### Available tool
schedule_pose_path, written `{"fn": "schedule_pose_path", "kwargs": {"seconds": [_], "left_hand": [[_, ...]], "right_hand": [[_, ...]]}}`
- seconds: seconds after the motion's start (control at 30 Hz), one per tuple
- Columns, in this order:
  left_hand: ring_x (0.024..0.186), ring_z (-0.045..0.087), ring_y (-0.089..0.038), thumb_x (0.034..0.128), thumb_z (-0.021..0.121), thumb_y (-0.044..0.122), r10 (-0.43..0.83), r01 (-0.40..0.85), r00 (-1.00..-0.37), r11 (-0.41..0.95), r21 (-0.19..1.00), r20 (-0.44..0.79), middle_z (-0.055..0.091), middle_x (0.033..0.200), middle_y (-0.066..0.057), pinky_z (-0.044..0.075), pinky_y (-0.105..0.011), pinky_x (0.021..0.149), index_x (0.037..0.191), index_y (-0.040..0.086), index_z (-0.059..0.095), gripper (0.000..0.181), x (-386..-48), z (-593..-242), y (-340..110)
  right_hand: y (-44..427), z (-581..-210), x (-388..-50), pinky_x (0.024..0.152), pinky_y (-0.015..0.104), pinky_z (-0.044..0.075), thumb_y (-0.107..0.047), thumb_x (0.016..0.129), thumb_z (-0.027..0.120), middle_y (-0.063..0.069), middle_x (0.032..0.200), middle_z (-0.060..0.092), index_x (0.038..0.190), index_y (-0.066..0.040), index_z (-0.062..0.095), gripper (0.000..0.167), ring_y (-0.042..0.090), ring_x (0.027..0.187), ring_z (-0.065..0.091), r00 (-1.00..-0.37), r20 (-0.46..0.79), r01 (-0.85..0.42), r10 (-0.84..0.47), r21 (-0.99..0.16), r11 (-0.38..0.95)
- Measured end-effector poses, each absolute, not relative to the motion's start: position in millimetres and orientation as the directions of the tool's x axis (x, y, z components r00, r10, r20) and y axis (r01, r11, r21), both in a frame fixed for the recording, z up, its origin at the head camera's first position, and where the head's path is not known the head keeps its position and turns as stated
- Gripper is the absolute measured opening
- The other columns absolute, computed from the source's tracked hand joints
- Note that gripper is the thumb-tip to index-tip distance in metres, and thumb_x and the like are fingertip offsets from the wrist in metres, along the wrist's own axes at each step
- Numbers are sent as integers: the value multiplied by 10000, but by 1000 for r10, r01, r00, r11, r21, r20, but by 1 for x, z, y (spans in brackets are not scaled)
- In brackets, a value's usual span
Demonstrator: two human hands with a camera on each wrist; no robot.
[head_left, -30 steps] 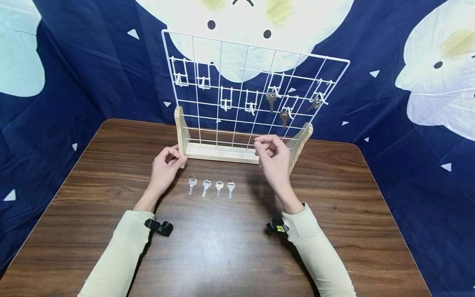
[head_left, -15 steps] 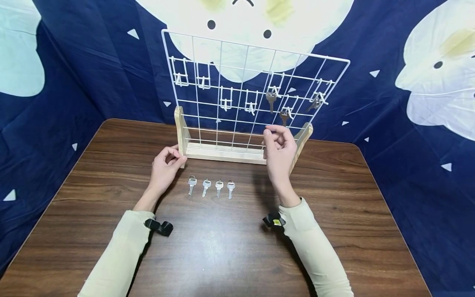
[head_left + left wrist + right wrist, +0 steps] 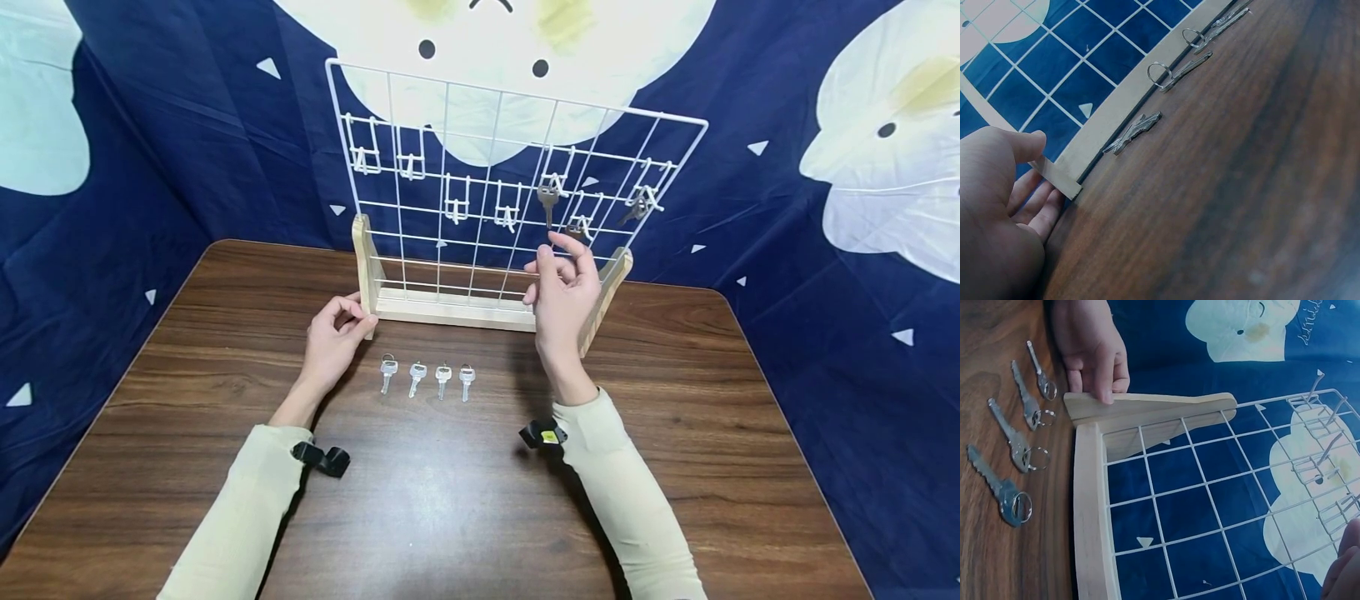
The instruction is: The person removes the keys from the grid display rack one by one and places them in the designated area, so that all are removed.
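Observation:
My left hand (image 3: 332, 346) grips the left foot of the wooden stand (image 3: 367, 275), its thumb on the wood in the left wrist view. Just below a key (image 3: 548, 200) hanging on the white wire rack, my right hand (image 3: 566, 304) is raised, thumb and index fingertips slightly apart at the key's tip; whether they touch it I cannot tell. Behind the fingers a second hanging key (image 3: 576, 232) is partly hidden. Another hangs at the far right (image 3: 637, 208). Several keys, such as this ringed one (image 3: 387, 375), lie in a row before the stand.
Bare hooks hang on the rack's left half, among them one at the upper left (image 3: 365, 160) and a lower one (image 3: 507, 215). The wooden table (image 3: 420, 517) extends in front. A blue patterned cloth (image 3: 187, 125) surrounds the back and sides.
My right hand has moved up and to the right, from beside the rack's lower bar to the tip of the hanging key, with its thumb and index spreading a little. The left hand stays put.

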State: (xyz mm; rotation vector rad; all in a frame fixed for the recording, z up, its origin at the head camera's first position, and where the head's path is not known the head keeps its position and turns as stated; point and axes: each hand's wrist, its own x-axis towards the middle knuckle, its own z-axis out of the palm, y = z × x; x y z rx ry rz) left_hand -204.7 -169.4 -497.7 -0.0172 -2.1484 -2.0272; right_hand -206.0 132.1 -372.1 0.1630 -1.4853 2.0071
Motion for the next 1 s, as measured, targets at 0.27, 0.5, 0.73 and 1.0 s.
{"fn": "schedule_pose_path", "kwargs": {"seconds": [0.27, 0.5, 0.73, 1.0], "left_hand": [[1271, 624, -92, 1028, 730, -62, -120, 138, -982, 62, 988, 145, 598, 1564, -225, 545, -179, 1096, 1057, -100, 566, 171, -206, -499, -169], [1277, 623, -98, 1025, 733, -63, -117, 144, -982, 62, 988, 151, 598, 1566, -233, 546, -192, 1107, 1053, -116, 549, 193, -206, -500, -169], [1266, 625, -82, 1022, 737, -66, -118, 144, -982, 52, 988, 149, 597, 1563, -232, 551, -202, 1108, 1043, -97, 569, 172, -205, -499, -170], [1280, 623, -82, 1025, 739, -57, -120, 138, -982, 62, 989, 145, 597, 1570, -226, 545, -200, 1114, 1058, -118, 557, 195, -205, -499, -170]], "right_hand": [[127, -369, -213, 356, 164, 402, -5, 1064, 688, 11, 688, 718, 1205, -11, 706, 142, 43, 389, 508, -804, 438, -548, 402, -809, -215], [127, -364, -216, 349, 145, 358, -32, 1107, 640, -5, 707, 731, 1287, -19, 690, 188, 40, 380, 509, -823, 437, -529, 363, -822, -209], [125, -359, -218, 353, 148, 372, -60, 1134, 593, -4, 753, 724, 1306, 14, 671, 202, 44, 411, 534, -854, 423, -493, 301, -844, -213], [122, -354, -220, 365, 145, 373, -71, 1162, 535, -3, 770, 709, 1276, 11, 656, 185, 41, 436, 543, -868, 418, -479, 270, -847, -228]]}}
